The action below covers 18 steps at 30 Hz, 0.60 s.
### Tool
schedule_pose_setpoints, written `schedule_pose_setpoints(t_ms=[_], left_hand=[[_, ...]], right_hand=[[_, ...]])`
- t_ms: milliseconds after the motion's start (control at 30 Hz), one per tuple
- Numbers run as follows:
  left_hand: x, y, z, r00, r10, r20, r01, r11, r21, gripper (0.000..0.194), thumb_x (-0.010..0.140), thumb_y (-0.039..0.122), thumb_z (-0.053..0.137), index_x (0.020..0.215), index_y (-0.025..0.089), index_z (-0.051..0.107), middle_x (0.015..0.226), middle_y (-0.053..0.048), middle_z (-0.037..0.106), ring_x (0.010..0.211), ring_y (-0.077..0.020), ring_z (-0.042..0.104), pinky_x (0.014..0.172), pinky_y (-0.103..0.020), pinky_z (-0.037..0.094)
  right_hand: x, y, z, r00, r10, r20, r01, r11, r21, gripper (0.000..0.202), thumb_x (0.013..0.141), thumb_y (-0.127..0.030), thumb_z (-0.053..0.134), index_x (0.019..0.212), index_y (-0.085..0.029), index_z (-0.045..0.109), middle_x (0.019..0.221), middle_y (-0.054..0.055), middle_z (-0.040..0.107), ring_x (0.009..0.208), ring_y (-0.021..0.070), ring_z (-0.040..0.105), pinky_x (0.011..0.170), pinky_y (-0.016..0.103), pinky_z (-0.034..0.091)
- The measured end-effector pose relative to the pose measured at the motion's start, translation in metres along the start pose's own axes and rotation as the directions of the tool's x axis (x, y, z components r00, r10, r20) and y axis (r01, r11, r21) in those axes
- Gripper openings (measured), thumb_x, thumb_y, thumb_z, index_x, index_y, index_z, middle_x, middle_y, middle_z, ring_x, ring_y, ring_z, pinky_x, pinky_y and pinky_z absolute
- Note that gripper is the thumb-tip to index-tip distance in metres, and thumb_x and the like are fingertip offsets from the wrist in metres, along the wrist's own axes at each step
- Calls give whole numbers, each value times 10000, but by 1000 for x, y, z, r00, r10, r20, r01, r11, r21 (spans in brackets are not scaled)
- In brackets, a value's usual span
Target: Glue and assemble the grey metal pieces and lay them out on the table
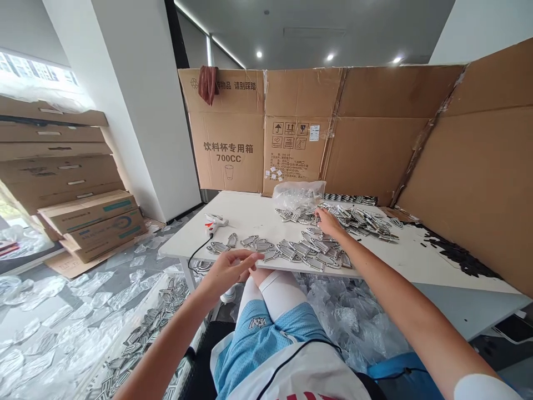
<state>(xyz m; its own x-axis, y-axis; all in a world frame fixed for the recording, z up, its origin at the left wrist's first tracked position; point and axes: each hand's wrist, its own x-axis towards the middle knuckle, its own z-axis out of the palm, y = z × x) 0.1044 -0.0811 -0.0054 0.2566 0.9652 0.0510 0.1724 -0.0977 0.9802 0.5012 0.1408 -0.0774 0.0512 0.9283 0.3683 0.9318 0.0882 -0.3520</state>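
My left hand (230,268) hovers at the near edge of the white table (250,214), fingers stretched together toward a row of grey metal badge pieces (266,247); whether it holds one I cannot tell. My right hand (327,221) reaches farther across the table and rests its fingertips on the bigger heap of the same grey pieces (358,218). A clear plastic bag (297,194) of pieces lies just beyond that hand. A white glue gun (215,223) lies at the table's left edge, its black cord hanging down.
Flattened cardboard boxes (353,133) stand as a wall behind and right of the table. Small black parts (458,255) litter the right side. Stacked cartons (91,219) stand at left. Plastic wrappers (62,311) and more grey pieces (141,333) cover the floor.
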Motion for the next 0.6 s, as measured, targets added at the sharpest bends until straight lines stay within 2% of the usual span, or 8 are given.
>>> schedule_pose_setpoints(t_ms=[133, 267, 333, 433, 500, 533, 600], left_hand=[[0, -2, 0, 1000, 11, -14, -11, 999, -30, 399, 787, 576, 828, 912, 196, 826, 766, -66, 734, 553, -117, 425, 507, -236, 256], [-2, -2, -2, 1000, -3, -25, 2, 998, -62, 398, 776, 539, 857, 962, 192, 798, 854, -112, 799, 611, -143, 552, 532, -230, 294], [-3, -2, -3, 999, -1, -43, -2, 998, -61, 382, 776, 527, 865, 939, 190, 788, 882, -121, 810, 632, -148, 581, 530, -231, 297], [-4, 0, -1, 998, 2, -69, -5, 999, -47, 368, 774, 526, 865, 909, 191, 792, 885, -107, 805, 583, -127, 537, 507, -234, 268], [-6, 2, 1, 997, 15, -81, -18, 999, -32, 365, 761, 523, 874, 886, 187, 805, 869, -88, 784, 553, -106, 483, 500, -234, 258], [-6, 3, 2, 996, 19, -87, -22, 999, -28, 368, 749, 526, 882, 863, 183, 810, 853, -77, 768, 542, -98, 455, 499, -235, 256], [-8, 5, 4, 995, 20, -96, -23, 999, -33, 386, 723, 542, 894, 825, 179, 817, 802, -56, 728, 531, -90, 412, 500, -236, 262]], right_hand=[[-8, -13, -12, 999, 3, -52, -1, 999, 47, 169, 898, -90, 602, 982, -213, 681, 942, 80, 692, 822, 220, 572, 771, 317, 391], [-18, -39, -31, 984, -6, -176, 35, 986, 160, 176, 937, -166, 575, 1080, -219, 663, 997, 103, 714, 905, 255, 621, 826, 344, 439], [-33, -55, -40, 973, -9, -229, 63, 972, 228, 226, 959, -228, 575, 1177, -219, 635, 1013, 96, 722, 905, 246, 648, 847, 344, 471], [-73, -83, -49, 966, -2, -258, 110, 908, 405, 284, 986, -357, 587, 1234, -221, 605, 995, 70, 722, 858, 213, 672, 796, 315, 519], [-107, -105, -53, 980, 45, -196, 118, 660, 742, 323, 933, -444, 698, 1164, -224, 651, 931, 50, 709, 799, 210, 658, 715, 314, 525], [-123, -116, -55, 988, 45, -147, 99, 549, 830, 356, 899, -482, 749, 1139, -230, 672, 887, 31, 696, 758, 201, 639, 678, 312, 517], [-149, -137, -58, 998, 25, -56, 41, 408, 912, 399, 821, -514, 837, 1069, -233, 701, 820, 6, 677, 692, 180, 602, 640, 313, 506]])
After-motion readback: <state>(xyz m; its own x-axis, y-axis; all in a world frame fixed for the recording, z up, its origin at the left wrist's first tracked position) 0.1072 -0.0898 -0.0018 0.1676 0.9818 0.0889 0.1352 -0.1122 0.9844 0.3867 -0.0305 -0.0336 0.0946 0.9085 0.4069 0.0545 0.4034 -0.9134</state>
